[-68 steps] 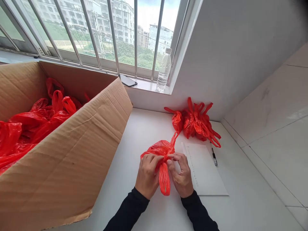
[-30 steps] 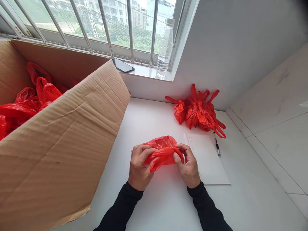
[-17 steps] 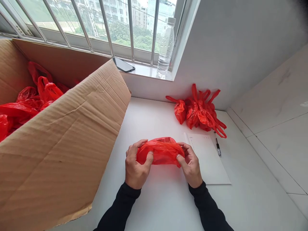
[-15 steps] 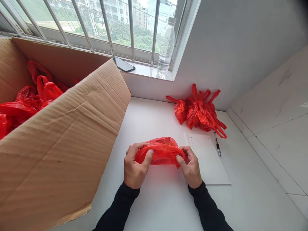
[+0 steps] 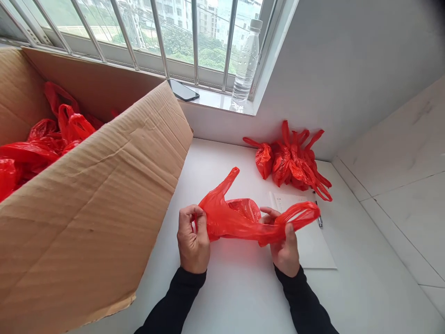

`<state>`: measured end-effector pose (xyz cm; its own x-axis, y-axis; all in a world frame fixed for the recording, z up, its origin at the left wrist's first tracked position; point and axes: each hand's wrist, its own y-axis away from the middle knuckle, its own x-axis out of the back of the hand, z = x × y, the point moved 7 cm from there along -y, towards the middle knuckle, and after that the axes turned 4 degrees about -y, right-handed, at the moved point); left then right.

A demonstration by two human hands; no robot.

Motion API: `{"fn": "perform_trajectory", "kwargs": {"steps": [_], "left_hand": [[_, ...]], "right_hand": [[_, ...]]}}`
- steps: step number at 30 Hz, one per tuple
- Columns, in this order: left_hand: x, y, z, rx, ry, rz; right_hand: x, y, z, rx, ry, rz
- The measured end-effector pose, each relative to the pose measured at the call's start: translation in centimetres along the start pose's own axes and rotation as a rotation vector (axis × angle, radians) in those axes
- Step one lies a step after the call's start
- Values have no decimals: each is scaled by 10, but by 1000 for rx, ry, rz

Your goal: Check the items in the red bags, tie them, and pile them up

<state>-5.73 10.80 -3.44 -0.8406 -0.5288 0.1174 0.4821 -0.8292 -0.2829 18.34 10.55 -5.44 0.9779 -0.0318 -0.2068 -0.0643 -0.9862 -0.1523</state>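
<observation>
A red plastic bag (image 5: 236, 226) is stretched sideways between my two hands over the white table, its mouth facing away from me. My left hand (image 5: 193, 242) pinches the bag's left side between thumb and fingers, and one handle loop sticks up beyond it. On the other side, my right hand (image 5: 285, 248) grips the bag near its right handle, thumb in front and fingers partly behind the plastic. That handle loop extends to the right, above the notebook (image 5: 316, 253). Something shows through inside the bag, but I cannot make out what it is.
A big cardboard box (image 5: 93, 218) with red bags (image 5: 45, 139) inside stands at left. Several tied red bags (image 5: 292, 162) sit against the wall. A pen (image 5: 320, 221) lies by the notebook. On the sill are a phone (image 5: 183, 91) and a water bottle (image 5: 245, 65).
The bag's rim was folded down between my hands; now both handles are pulled out, one upward at left, one to the right. My right hand has shifted slightly right.
</observation>
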Motion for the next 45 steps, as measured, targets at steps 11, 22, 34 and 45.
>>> {"fn": "perform_trajectory", "kwargs": {"steps": [11,22,34,45], "left_hand": [[-15,13,23,-225,-327,-141],[-21,14,20,-310,-337,-186],[-9,15,32,-387,-145,-87],[-34,30,33,-710,-651,-234]], "right_hand": [[-22,5,14,-340,-49,-303],[-35,7,9,-87,540,-258],[0,-1,0,-39,163,86],[-2,1,1,-47,193,78]]}}
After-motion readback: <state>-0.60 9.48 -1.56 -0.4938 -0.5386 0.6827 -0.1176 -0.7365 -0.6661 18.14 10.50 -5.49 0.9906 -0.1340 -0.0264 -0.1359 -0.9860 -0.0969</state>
